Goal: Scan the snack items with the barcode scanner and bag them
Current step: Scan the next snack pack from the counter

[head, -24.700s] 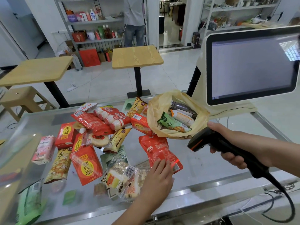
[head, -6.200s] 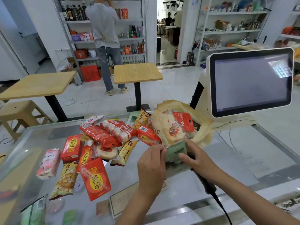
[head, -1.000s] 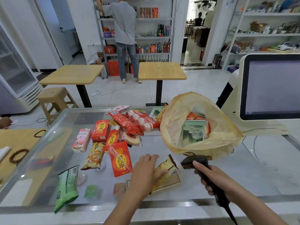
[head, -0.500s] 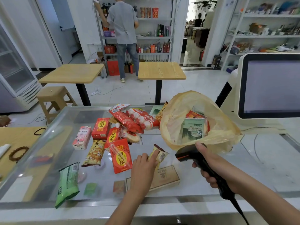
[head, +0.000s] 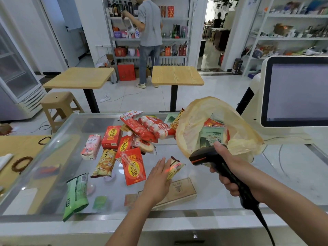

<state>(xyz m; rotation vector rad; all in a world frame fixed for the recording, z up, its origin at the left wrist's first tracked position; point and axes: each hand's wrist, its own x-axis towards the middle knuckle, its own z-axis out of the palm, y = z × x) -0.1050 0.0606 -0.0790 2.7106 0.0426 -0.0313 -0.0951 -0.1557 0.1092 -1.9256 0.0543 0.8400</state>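
Observation:
My left hand [head: 157, 176] holds a small yellow snack packet [head: 174, 166] tilted up off the glass counter [head: 221, 185], barcode side toward the scanner. A red scan light falls on the barcode. My right hand [head: 229, 168] grips the black barcode scanner [head: 202, 155] by its handle, its head aimed left at the packet from a short distance. Just behind the scanner stands the open yellow plastic bag [head: 193, 121], with a green packet [head: 211, 137] and a red one inside.
Left of my hand lie several snacks: a red drink box [head: 134, 167], a peanut pack [head: 104, 162], a pink box [FF5 515,840], red sausage packs [head: 150, 126], a green pouch [head: 76, 194]. A checkout screen [head: 298, 91] stands at right. A person stands at the far shelves.
My left hand lifted the yellow packet off the counter and turned its barcode up. My right hand raised the scanner and swung it toward the packet; the red light now lands on it.

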